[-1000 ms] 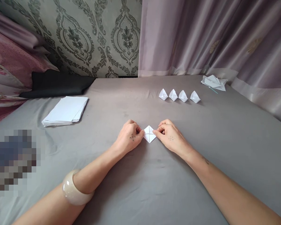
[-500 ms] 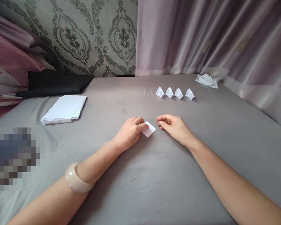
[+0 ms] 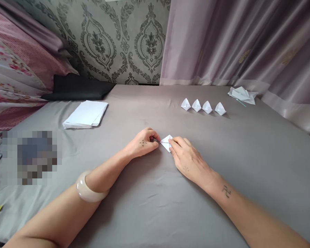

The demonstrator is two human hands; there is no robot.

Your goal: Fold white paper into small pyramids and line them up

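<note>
A small white folded paper piece (image 3: 166, 141) lies on the grey sheet (image 3: 155, 206) in front of me. My left hand (image 3: 142, 143) pinches its left corner with curled fingers. My right hand (image 3: 186, 158) rests flat beside it, fingertips pressing down on its right side and covering part of it. A pale bangle (image 3: 89, 188) sits on my left wrist.
Several finished folded paper shapes (image 3: 203, 106) stand in a row further back. A stack of white sheets (image 3: 86, 114) lies at the left, a heap of paper scraps (image 3: 242, 94) at the far right. A black cushion (image 3: 77, 88) and curtains (image 3: 243, 41) border the bed.
My right hand came back from beside the paper and now presses on its right side. My left hand kept hold of the left corner. The view shifted slightly left.
</note>
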